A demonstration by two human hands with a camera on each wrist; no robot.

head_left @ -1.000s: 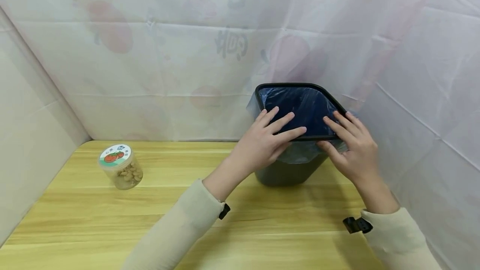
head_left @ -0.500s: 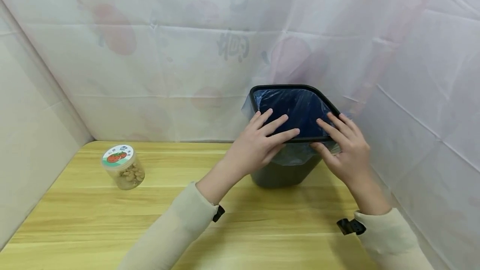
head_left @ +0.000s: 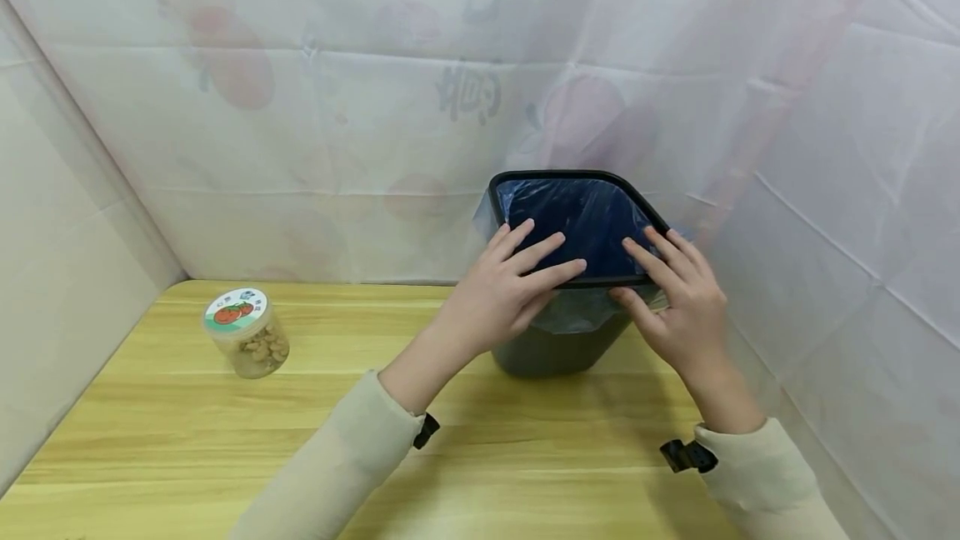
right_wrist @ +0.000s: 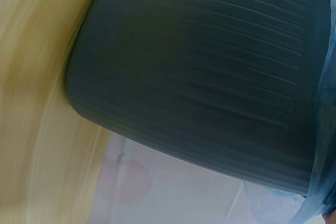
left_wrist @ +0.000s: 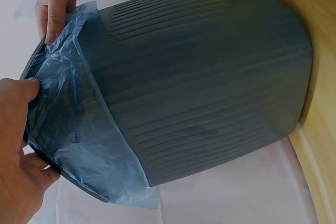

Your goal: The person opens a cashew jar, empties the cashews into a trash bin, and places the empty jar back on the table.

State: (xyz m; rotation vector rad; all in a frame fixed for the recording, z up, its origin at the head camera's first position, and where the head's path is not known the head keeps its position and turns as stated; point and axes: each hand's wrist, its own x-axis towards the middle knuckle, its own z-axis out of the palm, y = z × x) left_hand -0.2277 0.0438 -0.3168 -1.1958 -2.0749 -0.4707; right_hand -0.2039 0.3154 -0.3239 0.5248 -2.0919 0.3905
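A dark grey trash can [head_left: 551, 357] with a black rim stands upright on the wooden table, lined with a translucent blue trash bag [head_left: 577, 319] folded over the rim. My left hand [head_left: 491, 294] grips the rim at the front left, fingers spread over the opening; the left wrist view shows its thumb against the bag outside. Opposite it, my right hand [head_left: 678, 302] holds the right side of the rim, thumb outside and fingers over the edge. In the right wrist view the ribbed wall of the can [right_wrist: 194, 66] fills most of the picture, with little of the hand showing.
On the left of the table [head_left: 225, 457] sits a clear jar [head_left: 247, 336] of pale, nut-like pieces, its lid printed with red tomatoes. Pale printed cloth [head_left: 360, 132] hangs behind the table and along both sides.
The trash can has shifted to the left and slightly nearer, both hands travelling with it on the rim. The view has also shifted a little; the jar stays in place.
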